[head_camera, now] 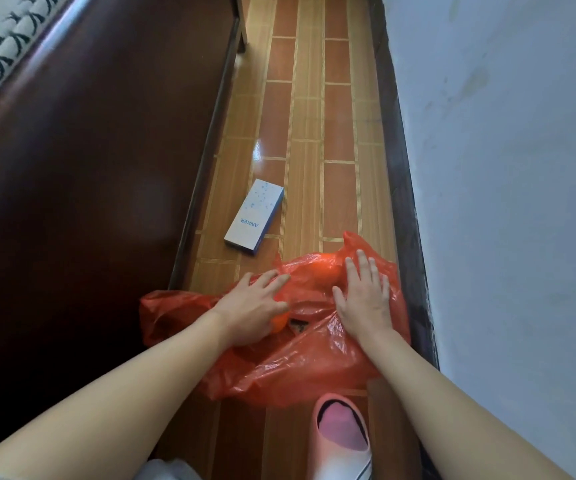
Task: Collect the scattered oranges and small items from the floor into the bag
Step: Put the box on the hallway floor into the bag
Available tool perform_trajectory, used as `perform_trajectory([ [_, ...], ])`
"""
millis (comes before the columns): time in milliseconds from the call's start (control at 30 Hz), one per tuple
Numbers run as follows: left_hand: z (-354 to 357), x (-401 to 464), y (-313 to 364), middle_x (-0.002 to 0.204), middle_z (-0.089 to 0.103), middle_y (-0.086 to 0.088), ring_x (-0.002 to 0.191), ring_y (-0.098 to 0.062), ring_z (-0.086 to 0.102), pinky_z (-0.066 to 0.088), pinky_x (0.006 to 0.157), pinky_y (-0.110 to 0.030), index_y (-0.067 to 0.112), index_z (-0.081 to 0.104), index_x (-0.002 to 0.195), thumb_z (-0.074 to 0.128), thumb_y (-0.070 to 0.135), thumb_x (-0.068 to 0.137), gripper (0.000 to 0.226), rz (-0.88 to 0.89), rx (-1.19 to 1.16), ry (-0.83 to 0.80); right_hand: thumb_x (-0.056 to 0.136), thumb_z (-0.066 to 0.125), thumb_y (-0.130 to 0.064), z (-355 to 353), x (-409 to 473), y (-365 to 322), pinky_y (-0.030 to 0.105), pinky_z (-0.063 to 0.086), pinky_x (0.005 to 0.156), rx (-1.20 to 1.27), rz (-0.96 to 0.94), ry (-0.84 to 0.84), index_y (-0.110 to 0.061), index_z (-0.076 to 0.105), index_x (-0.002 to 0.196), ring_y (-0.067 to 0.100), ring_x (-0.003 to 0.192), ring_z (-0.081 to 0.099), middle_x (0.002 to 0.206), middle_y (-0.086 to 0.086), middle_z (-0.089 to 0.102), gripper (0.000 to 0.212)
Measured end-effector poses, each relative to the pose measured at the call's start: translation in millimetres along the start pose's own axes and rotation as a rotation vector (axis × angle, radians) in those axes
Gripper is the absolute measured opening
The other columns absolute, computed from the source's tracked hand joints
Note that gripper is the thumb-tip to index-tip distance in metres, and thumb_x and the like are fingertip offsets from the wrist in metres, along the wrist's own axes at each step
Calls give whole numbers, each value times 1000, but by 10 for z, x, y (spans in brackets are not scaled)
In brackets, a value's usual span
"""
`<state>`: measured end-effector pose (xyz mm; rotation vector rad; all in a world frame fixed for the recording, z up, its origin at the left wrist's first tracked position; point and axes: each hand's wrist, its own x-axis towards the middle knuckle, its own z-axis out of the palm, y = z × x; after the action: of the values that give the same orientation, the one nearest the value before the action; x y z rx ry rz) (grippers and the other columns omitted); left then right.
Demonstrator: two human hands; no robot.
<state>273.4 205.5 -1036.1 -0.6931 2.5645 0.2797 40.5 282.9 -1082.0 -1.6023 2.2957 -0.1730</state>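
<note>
My left hand (250,308) and right hand (364,296) press flat, fingers spread, on the thin, slippery orange bag (297,362). The stiff, light white box (253,216) nearby should lift easily by its long edges.

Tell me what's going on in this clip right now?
A person crouches in a narrow floor strip between dark wooden furniture and a wall, both hands on a crumpled orange plastic bag. The left hand reaches at an orange by the bag's opening; the right hand presses flat on the plastic. A white-and-blue cardboard box lies uncollected beyond.

Light: soft daylight | Glare: floor (260,152) highlight | Edges: wide-angle bending | Focus: mildly soft
</note>
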Motion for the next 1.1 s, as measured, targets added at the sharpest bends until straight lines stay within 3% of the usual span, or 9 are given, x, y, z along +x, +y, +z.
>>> perform_trajectory([
  [67, 63, 25, -44, 173, -3, -9, 158, -36, 1, 23, 119, -68, 37, 49, 147, 46, 40, 101, 47, 4, 16, -71, 99, 52, -53, 10, -33, -38, 54, 5, 127, -7, -138, 16, -25, 20, 164, 24, 160, 0, 174, 1, 3, 78],
  [167, 170, 56, -97, 173, -12, -4, 159, -36, -4, 25, 118, -68, 34, 18, 163, 40, 45, 105, 64, -57, 33, -151, 87, 64, -65, 81, -97, -87, 56, 5, 128, -34, -282, -51, -29, 17, 164, 21, 160, -6, 174, -3, -2, 97],
  [267, 215, 78, -122, 172, -14, 0, 159, -33, -4, 25, 119, -66, 22, -5, 165, 35, 46, 106, 75, -144, -31, -181, 75, 73, -72, 184, -166, -70, 56, 3, 128, -62, -289, -116, -32, 10, 165, 20, 159, -11, 173, -4, -7, 117],
  [467, 250, 97, -118, 172, -14, -2, 159, -34, 0, 27, 119, -64, 33, -7, 164, 46, 54, 102, 84, -160, -115, -165, 79, 76, -65, 236, -151, 46, 57, 4, 128, -136, -191, -129, -29, -3, 165, 26, 159, -11, 173, -1, -14, 122],
  [600, 313, 154, -85, 173, -7, -4, 154, -38, 19, 48, 106, -55, 31, -2, 164, 55, 55, 99, 90, -308, -209, -94, 93, 62, -59, 212, -100, 111, 56, 5, 126, -104, -16, -85, -23, -3, 165, 29, 160, -3, 173, 4, -6, 104],
  [733, 302, 265, -79, 171, 8, -7, 144, -36, 38, 53, 98, -51, 29, 12, 162, 51, 51, 100, 77, -374, -305, -55, 98, 56, -53, 144, 3, 229, 59, 10, 127, -43, 137, -50, -20, 6, 165, 29, 160, 3, 174, 5, 1, 90],
  [933, 181, 369, -50, 161, 33, -7, 129, -34, 52, 52, 92, -49, 25, 27, 159, 38, 29, 102, 58, -402, -326, 19, 87, 64, -64, 83, 6, 66, 59, 9, 127, -88, -302, 16, -24, 16, 165, 25, 160, -1, 174, 1, 2, 100],
  [1100, 172, 331, -126, 161, 32, 0, 131, -29, 51, 52, 93, -47, 27, 27, 159, 44, 27, 101, 61, -412, -358, 82, 77, 71, -71, 40, 270, -220, 59, 11, 126, -166, -570, -59, -23, 13, 166, 25, 160, 2, 174, 1, 6, 116],
])
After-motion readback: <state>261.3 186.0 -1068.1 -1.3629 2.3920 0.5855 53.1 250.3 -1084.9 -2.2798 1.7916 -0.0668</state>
